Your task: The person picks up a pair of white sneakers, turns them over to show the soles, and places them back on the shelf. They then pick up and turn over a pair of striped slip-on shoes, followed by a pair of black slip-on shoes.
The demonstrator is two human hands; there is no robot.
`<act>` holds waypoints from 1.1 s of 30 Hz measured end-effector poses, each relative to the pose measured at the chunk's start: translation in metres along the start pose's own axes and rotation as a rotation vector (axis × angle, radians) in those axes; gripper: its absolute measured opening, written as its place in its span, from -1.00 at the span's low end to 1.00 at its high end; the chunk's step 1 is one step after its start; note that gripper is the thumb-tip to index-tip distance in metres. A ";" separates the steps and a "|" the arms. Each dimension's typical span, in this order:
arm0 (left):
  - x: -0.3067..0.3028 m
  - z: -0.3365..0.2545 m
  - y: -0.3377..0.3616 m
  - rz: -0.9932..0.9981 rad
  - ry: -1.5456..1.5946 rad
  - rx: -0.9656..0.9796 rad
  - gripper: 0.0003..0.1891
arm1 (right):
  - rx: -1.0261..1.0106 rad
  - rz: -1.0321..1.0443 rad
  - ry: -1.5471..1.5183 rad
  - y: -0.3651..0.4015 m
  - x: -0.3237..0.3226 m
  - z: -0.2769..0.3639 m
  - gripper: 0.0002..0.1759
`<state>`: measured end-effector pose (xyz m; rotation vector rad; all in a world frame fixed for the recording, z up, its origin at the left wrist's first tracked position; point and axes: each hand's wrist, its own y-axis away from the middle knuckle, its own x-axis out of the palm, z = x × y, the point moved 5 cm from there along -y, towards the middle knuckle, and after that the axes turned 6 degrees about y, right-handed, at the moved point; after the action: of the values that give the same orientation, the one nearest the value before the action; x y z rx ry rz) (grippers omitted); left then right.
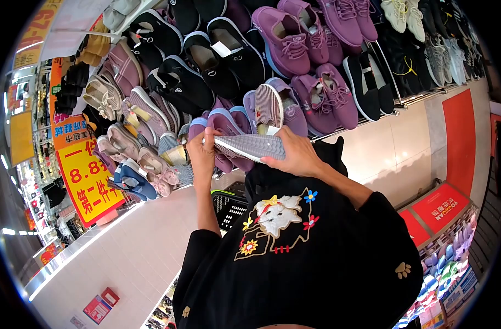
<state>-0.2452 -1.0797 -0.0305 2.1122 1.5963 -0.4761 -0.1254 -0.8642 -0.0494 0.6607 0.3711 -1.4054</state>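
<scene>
A shoe (251,146) is held sideways between both hands at chest height, its grey patterned sole facing up toward me. My left hand (201,153) grips one end, thumb and fingers closed around it. At the other end, my right hand (295,156) is closed on the sole's edge. Just beyond the held shoe, a striped slip-on (268,107) leans upright among purple shoes (228,122) on the rack. Most of the held shoe's upper is hidden from this angle.
Rows of black slip-ons (236,52) and purple lace-up sneakers (283,41) fill the rack ahead. Pale shoes (143,112) stand at left, near a yellow sale sign (88,178). A black basket (228,211) is below my hands. A slipper display (448,260) stands at lower right.
</scene>
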 end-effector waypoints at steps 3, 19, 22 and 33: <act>-0.003 0.001 0.001 -0.022 -0.073 -0.025 -0.42 | -0.036 -0.026 0.044 0.000 0.003 0.001 -0.23; 0.041 0.000 0.010 -0.099 0.487 -0.014 -0.55 | 0.316 0.093 -1.261 -0.012 0.027 -0.054 -0.34; 0.064 -0.010 0.013 0.083 0.517 0.014 -0.68 | 0.295 0.153 -1.367 -0.014 0.021 -0.052 -0.26; 0.075 -0.048 -0.003 -0.027 0.289 0.031 -0.70 | 0.299 0.081 -1.370 -0.018 0.022 -0.054 -0.25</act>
<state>-0.2274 -0.9921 -0.0299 2.2665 1.7846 -0.2113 -0.1326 -0.8479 -0.1079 -0.1582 -0.9439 -1.5283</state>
